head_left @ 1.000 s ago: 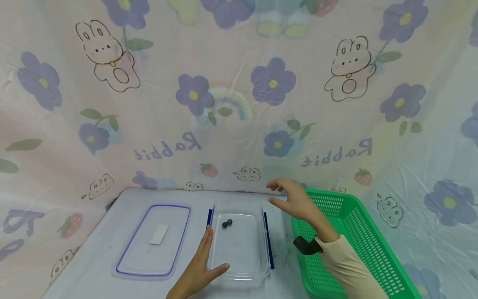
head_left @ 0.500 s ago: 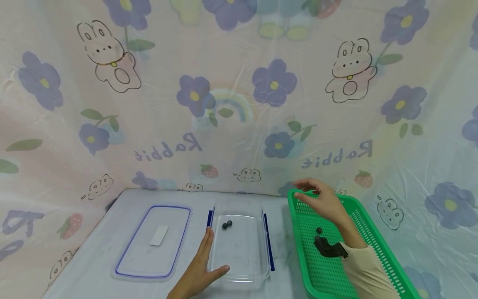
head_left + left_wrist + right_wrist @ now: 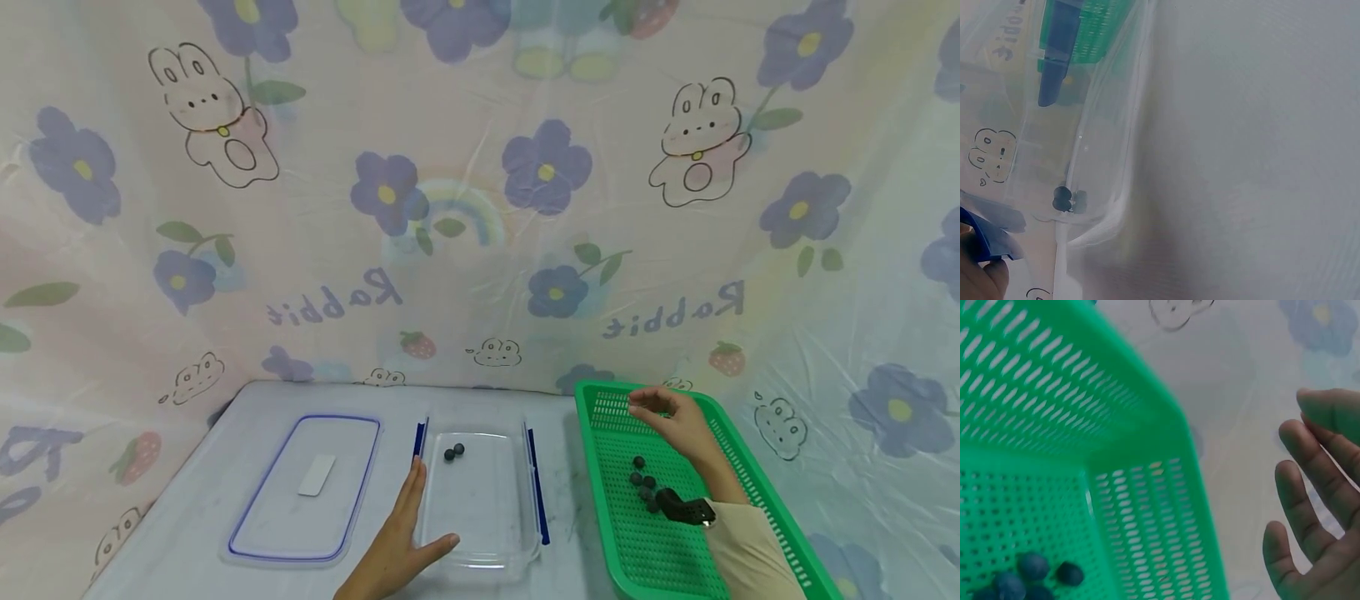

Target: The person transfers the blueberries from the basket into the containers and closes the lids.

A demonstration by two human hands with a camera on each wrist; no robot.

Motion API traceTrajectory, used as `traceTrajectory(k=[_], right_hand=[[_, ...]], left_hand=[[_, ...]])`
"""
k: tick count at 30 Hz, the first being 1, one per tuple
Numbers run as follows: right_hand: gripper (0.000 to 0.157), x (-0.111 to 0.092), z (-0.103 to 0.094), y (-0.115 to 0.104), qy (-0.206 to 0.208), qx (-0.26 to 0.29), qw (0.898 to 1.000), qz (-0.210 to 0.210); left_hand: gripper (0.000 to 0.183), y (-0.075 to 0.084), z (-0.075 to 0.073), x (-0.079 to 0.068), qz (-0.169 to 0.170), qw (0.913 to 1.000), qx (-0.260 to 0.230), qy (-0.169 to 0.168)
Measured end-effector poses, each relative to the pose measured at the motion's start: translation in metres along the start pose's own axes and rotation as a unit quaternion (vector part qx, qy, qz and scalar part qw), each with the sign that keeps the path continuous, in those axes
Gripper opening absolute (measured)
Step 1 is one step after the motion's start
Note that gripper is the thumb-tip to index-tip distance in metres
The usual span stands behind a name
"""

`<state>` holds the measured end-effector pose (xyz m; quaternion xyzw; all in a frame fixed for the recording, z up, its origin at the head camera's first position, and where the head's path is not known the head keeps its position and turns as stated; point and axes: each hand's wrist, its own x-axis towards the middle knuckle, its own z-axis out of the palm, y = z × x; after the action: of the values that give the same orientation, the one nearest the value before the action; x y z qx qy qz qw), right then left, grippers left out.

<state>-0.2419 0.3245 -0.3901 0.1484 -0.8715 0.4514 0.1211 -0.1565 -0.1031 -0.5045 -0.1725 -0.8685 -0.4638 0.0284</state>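
Note:
My left hand rests with straight fingers along the left side of a clear plastic container, near its raised blue latch. Two dark blueberries lie together at the container's far left. Over the far part of a green plastic basket hovers my right hand, fingers relaxed and a little bent, holding nothing. In the right wrist view its fingers spread apart beside the basket's rim. Several blueberries sit on the basket floor below, partly hidden by the wrist strap in the head view.
A clear lid with a blue seal lies flat on the left of the table, a white rectangle at its middle. Another blue latch hangs at the container's right side. A patterned curtain encloses the table behind and at the sides.
My right hand has moved right from beside the container to over the basket, uncovering blueberries there. My left hand has stayed at the container.

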Motion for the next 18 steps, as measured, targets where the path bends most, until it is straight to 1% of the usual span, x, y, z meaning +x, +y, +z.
traceTrajectory(k=[5,10,18], right_hand=[[0.034,-0.002,-0.003,0.021,-0.006,-0.019,0.999,0.042],[0.041,-0.005,-0.004,0.038,-0.028,-0.001,0.995,0.094],[0.052,-0.012,-0.003,0.063,-0.045,0.022,0.988,0.144]], left_hand=[[0.105,0.0,0.0,0.0,0.004,1.0,0.001,0.003],[0.105,0.0,-0.001,-0.001,0.005,1.0,-0.006,0.0],[0.104,-0.001,-0.001,0.0,0.003,0.9999,-0.015,-0.001]])
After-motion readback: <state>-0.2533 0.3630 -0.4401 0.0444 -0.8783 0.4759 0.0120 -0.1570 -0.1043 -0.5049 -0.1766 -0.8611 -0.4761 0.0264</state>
